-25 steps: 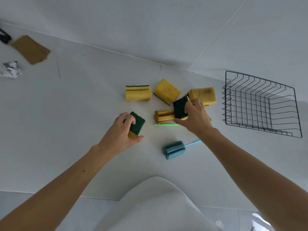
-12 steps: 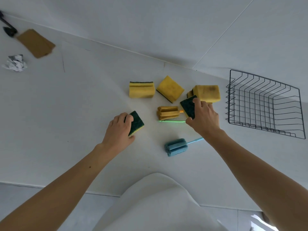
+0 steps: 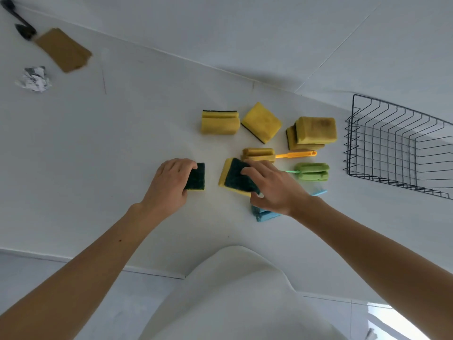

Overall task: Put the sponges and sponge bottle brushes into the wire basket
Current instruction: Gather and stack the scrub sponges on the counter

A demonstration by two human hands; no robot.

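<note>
My left hand point(image 3: 171, 185) grips a small green-topped sponge point(image 3: 196, 176) on the white table. My right hand point(image 3: 274, 190) holds a yellow sponge with a dark green scouring side point(image 3: 234, 177), just right of the first one. Behind them lie a grooved yellow sponge point(image 3: 220, 122), a tilted yellow sponge point(image 3: 261, 121) and two stacked yellow sponges point(image 3: 315, 130). An orange bottle brush point(image 3: 259, 154) and a green bottle brush point(image 3: 311, 171) lie past my right hand. A blue bottle brush point(image 3: 263, 214) is partly hidden under my wrist. The black wire basket point(image 3: 397, 148) stands empty at the right.
A brown pad point(image 3: 62, 49), a crumpled foil ball point(image 3: 34, 78) and a black object point(image 3: 22, 25) lie at the far left of the table point(image 3: 122, 143). A white wall rises behind. The table's near edge runs below my forearms.
My right hand has carried its green-faced sponge leftward and nearer, away from the stacked sponges, uncovering the green brush. My left hand has kept hold of its sponge in about the same place.
</note>
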